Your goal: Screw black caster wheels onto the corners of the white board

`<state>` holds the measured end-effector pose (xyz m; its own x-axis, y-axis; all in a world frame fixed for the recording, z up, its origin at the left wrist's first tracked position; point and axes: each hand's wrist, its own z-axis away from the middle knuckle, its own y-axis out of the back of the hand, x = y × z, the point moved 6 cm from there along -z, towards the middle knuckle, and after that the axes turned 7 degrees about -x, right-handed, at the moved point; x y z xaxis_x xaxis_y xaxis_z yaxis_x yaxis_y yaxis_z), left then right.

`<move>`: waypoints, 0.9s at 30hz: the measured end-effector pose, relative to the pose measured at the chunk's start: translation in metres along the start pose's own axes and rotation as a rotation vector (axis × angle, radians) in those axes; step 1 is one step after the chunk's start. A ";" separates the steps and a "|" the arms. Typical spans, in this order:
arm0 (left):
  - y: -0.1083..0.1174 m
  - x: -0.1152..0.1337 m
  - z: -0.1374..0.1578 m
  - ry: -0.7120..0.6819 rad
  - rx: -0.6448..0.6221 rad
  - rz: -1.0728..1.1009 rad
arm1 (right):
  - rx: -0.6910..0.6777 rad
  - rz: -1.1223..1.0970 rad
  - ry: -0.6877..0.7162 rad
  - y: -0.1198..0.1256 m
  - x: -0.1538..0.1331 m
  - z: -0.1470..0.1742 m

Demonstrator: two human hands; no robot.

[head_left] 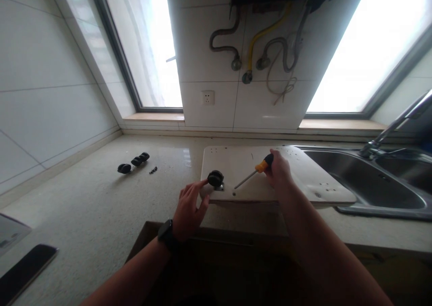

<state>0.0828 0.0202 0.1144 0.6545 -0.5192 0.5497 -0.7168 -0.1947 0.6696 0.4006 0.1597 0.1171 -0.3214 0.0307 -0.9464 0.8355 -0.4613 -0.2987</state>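
A black caster wheel (215, 178) with a metal mounting plate stands on the near left corner of a pale board (249, 162). My left hand (189, 207), wearing a dark watch, steadies the caster from the left; its index finger touches the wheel and the thumb lies by the board's near edge. In my right hand (279, 167) is a screwdriver (261, 165) with a yellow and black handle. Its shaft slants down left, the tip close to the board's surface, right of the caster. Small holes dot the board's other corners.
More black casters (135, 161) and several small screws (153, 170) lie on the speckled counter (101, 207) at left. A dark phone-like object (27, 270) is at the lower left. To the right are a steel sink (364, 175) and faucet (394, 126). Pipes hang on the wall behind.
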 end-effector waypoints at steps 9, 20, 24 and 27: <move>0.005 -0.006 -0.005 -0.031 -0.007 0.056 | -0.015 -0.013 -0.031 0.002 0.000 0.006; 0.086 -0.168 -0.015 0.321 -0.071 -0.349 | -0.071 -0.126 0.042 -0.004 -0.006 0.012; 0.119 -0.229 -0.007 0.507 -0.009 -0.499 | -0.081 -0.139 0.050 -0.006 -0.005 0.010; 0.122 -0.258 -0.004 0.603 0.006 -0.595 | -0.078 -0.129 0.046 -0.006 -0.004 0.008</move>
<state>-0.1719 0.1336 0.0562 0.9379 0.2040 0.2805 -0.2128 -0.3003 0.9298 0.3932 0.1553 0.1236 -0.4087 0.1265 -0.9039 0.8215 -0.3806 -0.4247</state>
